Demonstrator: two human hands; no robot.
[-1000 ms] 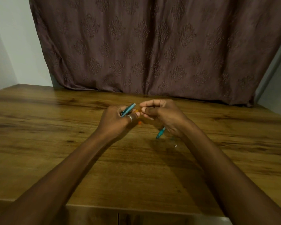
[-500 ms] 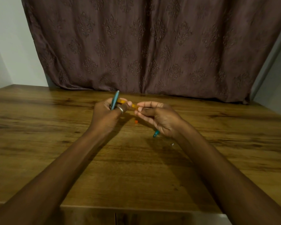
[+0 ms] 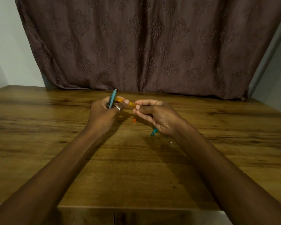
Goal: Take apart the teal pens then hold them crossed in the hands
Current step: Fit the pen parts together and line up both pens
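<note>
Right now both hands are meeting above the middle of the wooden worktop [image 3: 55, 159], in front of a brown patterned curtain [image 3: 144, 46]. The left hand [image 3: 102, 114] is gripping a teal pen [image 3: 112, 98] that is standing nearly upright, its top poking out above the curled fingers [image 3: 126, 102]. A silver ring [image 3: 117, 108] is showing on that hand. An orange tube [image 3: 131, 103] is running sideways from beside the teal pen across the gap to the right hand [image 3: 159, 117], whose thumb and fingertips are pinching its free end. The tip of a second teal piece [image 3: 154, 132] is sticking out below the heel of the right hand, pointing down towards the worktop; how the palm is holding it is hidden. A small orange bit [image 3: 134, 120] is lying on the worktop beneath the two hands, and a tiny pale speck [image 3: 171, 142] is lying just beside the right wrist.
</note>
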